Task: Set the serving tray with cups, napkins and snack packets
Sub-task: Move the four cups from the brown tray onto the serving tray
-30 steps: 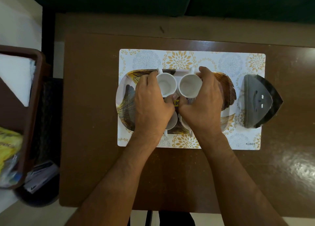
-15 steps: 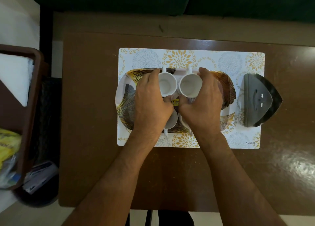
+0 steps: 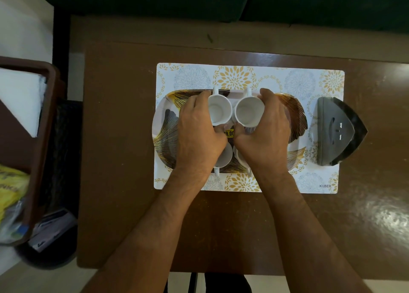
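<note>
Your left hand (image 3: 199,130) has its grip curled round the left white cup (image 3: 219,110), and your right hand (image 3: 264,133) grips the right white cup (image 3: 249,113) the same way, thumbs nearly meeting over a yellow price sticker (image 3: 229,133). Both cups sit side by side at the far edge of the serving tray (image 3: 164,129), which rests on a floral placemat (image 3: 243,76) on the brown counter (image 3: 121,138). Two more cups (image 3: 224,157) show partly beneath your hands. Just right of the tray stands a dark napkin holder (image 3: 338,131).
</note>
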Demonstrator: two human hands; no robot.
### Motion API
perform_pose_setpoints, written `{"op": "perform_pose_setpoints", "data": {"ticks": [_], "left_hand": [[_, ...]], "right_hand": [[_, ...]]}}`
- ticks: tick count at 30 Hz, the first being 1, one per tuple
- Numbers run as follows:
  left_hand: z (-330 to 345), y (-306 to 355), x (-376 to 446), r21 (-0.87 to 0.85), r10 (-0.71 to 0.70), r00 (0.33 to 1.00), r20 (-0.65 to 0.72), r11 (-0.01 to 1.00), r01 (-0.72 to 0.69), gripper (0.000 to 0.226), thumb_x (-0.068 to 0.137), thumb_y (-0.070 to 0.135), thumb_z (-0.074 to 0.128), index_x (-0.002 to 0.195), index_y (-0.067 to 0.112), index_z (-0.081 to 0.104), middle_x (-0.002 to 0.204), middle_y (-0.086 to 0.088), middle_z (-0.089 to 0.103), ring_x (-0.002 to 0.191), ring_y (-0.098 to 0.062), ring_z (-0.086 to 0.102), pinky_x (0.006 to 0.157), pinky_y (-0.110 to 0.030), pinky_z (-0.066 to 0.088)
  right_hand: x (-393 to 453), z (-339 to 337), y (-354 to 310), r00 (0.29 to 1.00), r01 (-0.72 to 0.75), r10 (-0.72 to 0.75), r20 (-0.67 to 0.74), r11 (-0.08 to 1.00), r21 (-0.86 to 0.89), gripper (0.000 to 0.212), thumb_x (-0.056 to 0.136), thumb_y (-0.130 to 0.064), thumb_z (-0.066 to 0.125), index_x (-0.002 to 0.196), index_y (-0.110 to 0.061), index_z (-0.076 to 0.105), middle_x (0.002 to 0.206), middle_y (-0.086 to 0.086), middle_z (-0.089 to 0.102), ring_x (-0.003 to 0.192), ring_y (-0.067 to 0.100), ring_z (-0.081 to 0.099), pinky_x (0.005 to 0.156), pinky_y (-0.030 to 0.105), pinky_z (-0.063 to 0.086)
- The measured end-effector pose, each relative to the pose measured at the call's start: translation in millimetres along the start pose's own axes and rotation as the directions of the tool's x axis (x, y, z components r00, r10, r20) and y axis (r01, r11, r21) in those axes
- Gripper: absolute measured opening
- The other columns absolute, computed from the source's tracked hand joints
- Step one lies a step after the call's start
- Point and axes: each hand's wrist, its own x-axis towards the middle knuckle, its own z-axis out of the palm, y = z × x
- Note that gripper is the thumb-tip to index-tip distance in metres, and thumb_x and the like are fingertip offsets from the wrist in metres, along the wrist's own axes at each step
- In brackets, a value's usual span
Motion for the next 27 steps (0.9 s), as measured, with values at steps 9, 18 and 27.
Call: {"op": "perform_pose_setpoints", "data": {"ticks": [9, 18, 27], "left_hand": [[-2, -3, -4, -0.005, 0.015, 1.000, 0.017, 1.000, -0.015, 0.076, 0.086, 0.020, 0.087, 0.151, 0.014, 0.049, 0.147, -0.005, 0.056, 0.140, -0.022, 0.051, 0.109, -0.029, 0.042], [-8, -7, -4, -0.038, 0.022, 0.998, 0.054, 0.999, -0.020, 0.080, 0.088, 0.023, 0.086, 0.156, 0.015, 0.044, 0.151, -0.005, 0.053, 0.144, -0.021, 0.047, 0.115, -0.033, 0.042], [-52, -40, -4, -0.026, 0.048, 0.997, -0.066, 0.998, -0.050, 0.063, 0.101, 0.025, 0.067, 0.156, 0.006, 0.042, 0.153, -0.011, 0.053, 0.145, -0.025, 0.046, 0.121, -0.040, 0.042]], "right_hand": [[-3, 1, 0, 1.000, 0.007, -0.006, 0.009, 0.999, -0.032, 0.074, 0.080, -0.012, 0.079, 0.146, 0.002, 0.050, 0.139, 0.020, 0.058, 0.132, 0.035, 0.054, 0.110, 0.033, 0.039], [-3, 2, -7, 1.000, -0.009, 0.011, 0.022, 0.996, -0.088, 0.074, 0.079, -0.014, 0.079, 0.146, 0.002, 0.051, 0.144, 0.020, 0.056, 0.136, 0.036, 0.052, 0.114, 0.042, 0.042], [-20, 14, -52, 0.989, 0.067, -0.082, -0.122, 0.990, -0.122, 0.074, 0.084, -0.028, 0.073, 0.148, 0.000, 0.049, 0.151, 0.020, 0.051, 0.145, 0.035, 0.044, 0.121, 0.040, 0.035]]}}
